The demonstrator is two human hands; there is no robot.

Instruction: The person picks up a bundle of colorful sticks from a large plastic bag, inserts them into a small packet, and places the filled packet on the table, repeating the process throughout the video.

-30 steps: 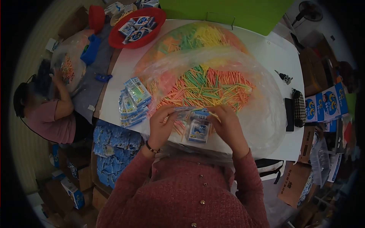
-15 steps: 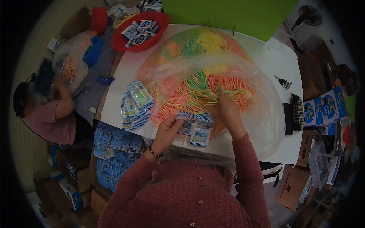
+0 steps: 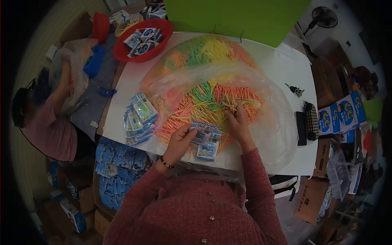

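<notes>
My left hand (image 3: 178, 143) pinches a small clear packet (image 3: 201, 132) with blue-and-white striped edges. Another striped packet (image 3: 208, 150) hangs just below it, overlapping its lower edge. At the near side of a heap of thin coloured sticks (image 3: 200, 100), my right hand (image 3: 240, 127) has its thumb and fingers closed round a few sticks; how many is hidden. Pink, green, yellow and orange sticks fill a large clear plastic bag (image 3: 277, 122), opened toward me. Left of the heap, several similar packets (image 3: 141, 116) lie in a fanned pile on the white table (image 3: 122, 85).
A red basin (image 3: 163, 43) holds dark blue packets. A green panel (image 3: 228, 18) rises behind the bag. Keys (image 3: 295, 90) and a checkered pouch (image 3: 311, 121) lie right. A box of blue packets (image 3: 122, 163) stands below left. A co-worker (image 3: 49, 122) works at the left.
My right hand has drawn back slightly toward me, its thumb now showing, with sticks in its fingers. My left hand keeps the packet. The co-worker's arm has stretched farther forward. The view has shifted slightly.
</notes>
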